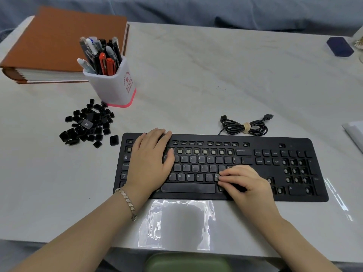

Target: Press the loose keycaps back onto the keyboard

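Your right hand [249, 185] has its fingers curled, tips bunched on a keycap [216, 178] in the bottom letter row, next to the > key. Looks like you're seating that one right now. Your left hand [149, 160] lies flat with straight fingers over the left end of the keyboard [255, 142], holding nothing, probably just steadying it.

The keyboard sits near the desk's [216, 75] front edge. The number row, function row and most of the numpad are still bare, so I'd say you're maybe halfway. The pile [88, 124] of loose caps is off toward the left edge, just in front of the pen cup [115, 85].

Next you'd push straight down until it sits level, then reach left to the pile for another. Match the cap to its slot first. Cable [245, 127] behind the keyboard, bag [176, 224] at the front edge, binder [59, 42] in the back left corner
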Tool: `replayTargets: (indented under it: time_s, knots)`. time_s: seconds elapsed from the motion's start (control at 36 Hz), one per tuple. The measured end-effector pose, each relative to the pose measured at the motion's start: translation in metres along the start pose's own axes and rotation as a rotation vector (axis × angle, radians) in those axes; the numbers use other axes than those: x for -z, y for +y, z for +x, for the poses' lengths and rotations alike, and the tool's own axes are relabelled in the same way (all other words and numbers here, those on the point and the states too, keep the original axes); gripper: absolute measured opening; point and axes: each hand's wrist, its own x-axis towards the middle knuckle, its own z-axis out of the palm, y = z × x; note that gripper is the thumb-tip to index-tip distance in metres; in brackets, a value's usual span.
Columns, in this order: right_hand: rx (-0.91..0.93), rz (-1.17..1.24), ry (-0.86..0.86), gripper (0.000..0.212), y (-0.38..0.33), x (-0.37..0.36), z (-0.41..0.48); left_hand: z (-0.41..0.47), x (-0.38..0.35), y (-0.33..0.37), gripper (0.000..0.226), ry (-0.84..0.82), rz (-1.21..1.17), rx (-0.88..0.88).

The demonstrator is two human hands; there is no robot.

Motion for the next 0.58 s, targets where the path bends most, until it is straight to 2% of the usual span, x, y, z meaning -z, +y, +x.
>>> replayTargets:
  time_s: [0.14,0.31,0.42,0.58]
  knots:
    - [0.049,-0.037,0.006,0.007,0.0,-0.001,0.001,0.0,0.0,0.0,0.045,0.005,-0.004,0.003]
    - [0.249,-0.248,-0.047,0.012,0.003,-0.001,0.0,0.0,0.0,0.0,0.045,-0.003,0.005,0.0]
    - [0.426,-0.423,-0.065,0.022,0.011,0.004,-0.006,-0.001,0.0,0.0,0.045,-0.003,0.012,0.0]
    - [0.504,-0.519,-0.121,0.028,0.011,0.009,-0.008,0.0,-0.001,0.0,0.045,0.002,0.01,-0.007]
